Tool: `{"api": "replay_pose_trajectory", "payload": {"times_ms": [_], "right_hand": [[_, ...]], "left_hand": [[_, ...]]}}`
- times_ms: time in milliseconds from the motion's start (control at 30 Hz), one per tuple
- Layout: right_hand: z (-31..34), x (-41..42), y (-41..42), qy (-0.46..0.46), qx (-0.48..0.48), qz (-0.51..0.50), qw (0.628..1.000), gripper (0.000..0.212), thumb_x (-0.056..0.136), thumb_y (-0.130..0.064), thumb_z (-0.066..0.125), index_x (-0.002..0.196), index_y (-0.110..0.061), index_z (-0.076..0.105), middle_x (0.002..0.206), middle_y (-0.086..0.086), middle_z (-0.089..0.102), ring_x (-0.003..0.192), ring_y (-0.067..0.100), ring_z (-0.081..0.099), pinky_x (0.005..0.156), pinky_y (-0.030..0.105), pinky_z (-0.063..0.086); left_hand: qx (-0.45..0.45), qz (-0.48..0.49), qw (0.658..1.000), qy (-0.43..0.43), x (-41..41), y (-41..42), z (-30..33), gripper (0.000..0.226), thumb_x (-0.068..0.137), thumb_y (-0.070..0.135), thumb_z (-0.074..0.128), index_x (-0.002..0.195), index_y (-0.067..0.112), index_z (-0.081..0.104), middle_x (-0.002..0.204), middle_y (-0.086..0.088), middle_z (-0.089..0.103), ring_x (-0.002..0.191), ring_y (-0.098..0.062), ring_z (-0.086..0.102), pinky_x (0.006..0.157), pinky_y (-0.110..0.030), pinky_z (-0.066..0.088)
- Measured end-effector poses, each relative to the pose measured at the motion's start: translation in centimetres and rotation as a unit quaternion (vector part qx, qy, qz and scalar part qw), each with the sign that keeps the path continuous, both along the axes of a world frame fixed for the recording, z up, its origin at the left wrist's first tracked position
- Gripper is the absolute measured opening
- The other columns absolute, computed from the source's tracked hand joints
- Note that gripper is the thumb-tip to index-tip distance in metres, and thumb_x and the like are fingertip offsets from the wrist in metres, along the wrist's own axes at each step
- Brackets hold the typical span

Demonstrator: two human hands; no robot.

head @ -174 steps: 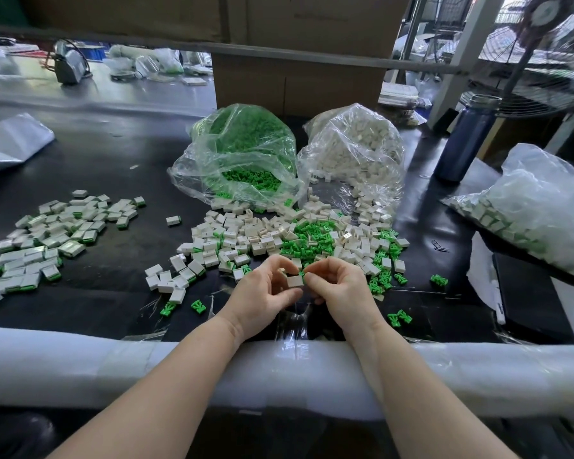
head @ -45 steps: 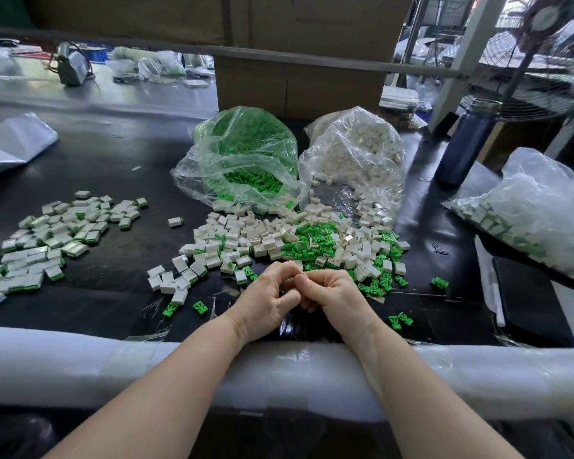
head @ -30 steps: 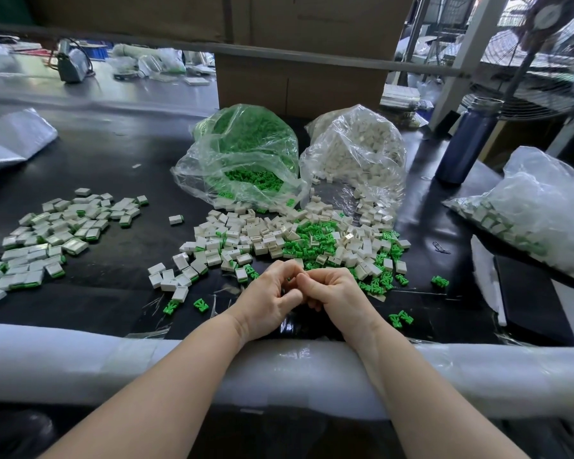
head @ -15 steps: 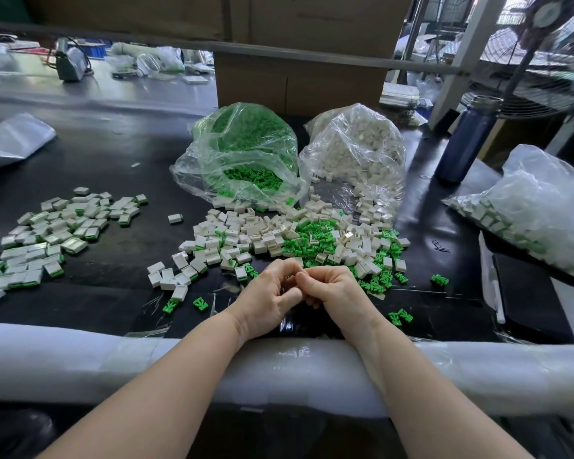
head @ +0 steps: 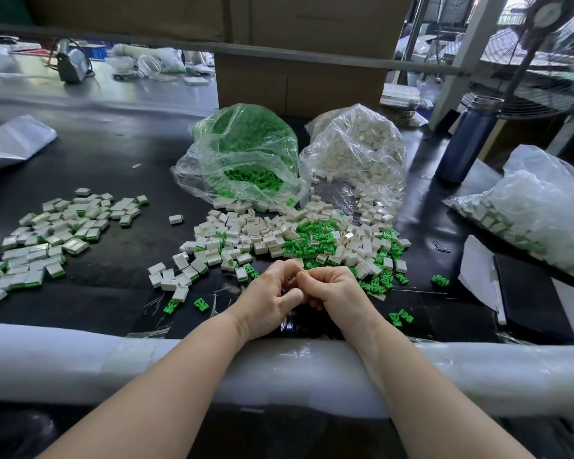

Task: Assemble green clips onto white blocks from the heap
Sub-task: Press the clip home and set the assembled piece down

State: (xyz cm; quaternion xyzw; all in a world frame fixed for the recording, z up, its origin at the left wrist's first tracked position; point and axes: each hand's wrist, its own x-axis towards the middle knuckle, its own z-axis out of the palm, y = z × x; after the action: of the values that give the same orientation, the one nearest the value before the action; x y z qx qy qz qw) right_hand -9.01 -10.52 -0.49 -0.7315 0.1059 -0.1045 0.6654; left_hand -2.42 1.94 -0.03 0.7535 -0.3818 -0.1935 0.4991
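Note:
My left hand (head: 269, 299) and my right hand (head: 338, 293) meet at the table's near edge, fingers curled and fingertips pressed together. They close on a small part, which the fingers hide almost entirely. Just beyond them lies the heap (head: 265, 240) of white blocks mixed with green clips (head: 315, 240). A spread of blocks fitted with green clips (head: 53, 233) covers the table's left side. Behind the heap, an open clear bag of green clips (head: 246, 154) stands beside an open bag of white blocks (head: 355, 150).
Loose green clips (head: 201, 304) lie near my hands on the black table. A white foam-wrapped rail (head: 80, 356) runs along the front edge under my forearms. At right are another bag of parts (head: 537, 207), a blue bottle (head: 468, 140) and a black pad (head: 531, 293).
About six seconds ago a white block showed between my fingertips. Over the last second and a half the hands have stayed pressed together in the same spot, barely moving.

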Motion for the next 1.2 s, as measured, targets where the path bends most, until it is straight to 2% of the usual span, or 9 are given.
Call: {"api": "replay_pose_trajectory", "payload": {"times_ms": [133,167,333,400,500,600,833,1100,1200], "right_hand": [[0.19,-0.01,0.24,-0.012,-0.007,0.007,1.000,0.026,0.092,-0.018,0.055,0.083,0.002,0.070,0.065,0.011,0.057,0.057,0.009,0.050,0.054,0.017,0.043],[0.24,0.02,0.29,-0.017,-0.007,0.005,1.000,0.025,0.093,-0.020,0.054,0.083,-0.003,0.070,0.066,0.009,0.059,0.059,0.011,0.052,0.056,0.018,0.045],[0.13,0.09,0.08,-0.035,0.020,-0.054,0.998,0.018,0.091,-0.012,0.057,0.099,0.001,0.066,0.078,0.011,0.067,0.064,0.010,0.063,0.058,0.019,0.053],[0.13,-0.03,0.02,-0.042,-0.004,-0.066,0.997,0.009,0.089,-0.007,0.060,0.094,-0.006,0.067,0.080,0.009,0.068,0.065,0.008,0.064,0.059,0.019,0.053],[0.17,-0.15,0.00,-0.049,-0.052,-0.071,0.995,0.010,0.086,-0.005,0.064,0.085,-0.014,0.066,0.077,0.004,0.068,0.067,0.008,0.063,0.060,0.021,0.053],[0.08,-0.15,-0.08,-0.048,-0.081,-0.080,0.992,0.008,0.083,-0.005,0.067,0.080,-0.013,0.066,0.072,0.005,0.066,0.060,0.008,0.059,0.057,0.021,0.051],[-0.14,0.04,-0.12,-0.040,-0.137,-0.100,0.985,0.013,0.080,-0.008,0.071,0.071,-0.014,0.064,0.061,-0.004,0.060,0.050,-0.001,0.052,0.052,0.014,0.042],[-0.32,0.17,-0.05,-0.029,-0.182,-0.100,0.978,0.010,0.082,-0.012,0.070,0.076,-0.016,0.064,0.067,-0.004,0.062,0.061,0.006,0.056,0.060,0.017,0.047],[-0.31,0.16,-0.07,-0.021,-0.175,-0.096,0.980,0.006,0.084,-0.012,0.068,0.079,-0.013,0.064,0.071,0.001,0.065,0.068,0.015,0.062,0.066,0.027,0.053]], "left_hand": [[-0.048,-0.007,0.998,0.042,0.12,0.05,-0.07,0.007,0.083,0.008,0.050,0.086,0.014,0.052,0.083,-0.008,0.058,0.073,-0.012,0.058,0.072,-0.024,0.050],[-0.058,0.001,0.997,0.041,0.20,0.03,-0.16,0.012,0.088,0.005,0.053,0.086,0.017,0.053,0.084,-0.005,0.057,0.073,-0.009,0.057,0.072,-0.022,0.049],[-0.066,0.075,0.995,-0.010,0.70,-0.07,-0.55,0.018,0.089,0.006,0.058,0.089,0.024,0.057,0.096,-0.012,0.061,0.083,-0.023,0.058,0.079,-0.025,0.048],[-0.066,0.081,0.994,-0.012,0.79,-0.03,-0.62,0.015,0.088,0.005,0.058,0.091,0.020,0.060,0.095,-0.014,0.064,0.083,-0.024,0.060,0.080,-0.025,0.049],[-0.055,0.084,0.995,-0.006,0.88,-0.02,-0.78,0.011,0.087,0.006,0.060,0.096,0.010,0.064,0.095,-0.015,0.066,0.090,-0.029,0.063,0.087,-0.033,0.051],[-0.045,0.077,0.996,-0.009,0.80,-0.01,-0.85,0.013,0.086,0.006,0.061,0.099,0.005,0.065,0.093,-0.012,0.068,0.090,-0.025,0.064,0.087,-0.031,0.051],[-0.031,0.067,0.997,-0.021,0.61,0.09,-0.79,0.011,0.086,0.007,0.062,0.092,0.015,0.065,0.085,0.002,0.066,0.085,-0.014,0.063,0.084,-0.024,0.051],[-0.016,0.069,0.997,-0.017,0.61,0.08,-0.80,0.011,0.086,0.007,0.063,0.095,0.013,0.066,0.087,0.000,0.067,0.086,-0.014,0.064,0.084,-0.022,0.051],[-0.011,0.069,0.997,-0.020,0.58,0.08,-0.74,0.011,0.086,0.008,0.063,0.095,0.012,0.066,0.086,0.001,0.067,0.085,-0.013,0.064,0.083,-0.020,0.051]]}}
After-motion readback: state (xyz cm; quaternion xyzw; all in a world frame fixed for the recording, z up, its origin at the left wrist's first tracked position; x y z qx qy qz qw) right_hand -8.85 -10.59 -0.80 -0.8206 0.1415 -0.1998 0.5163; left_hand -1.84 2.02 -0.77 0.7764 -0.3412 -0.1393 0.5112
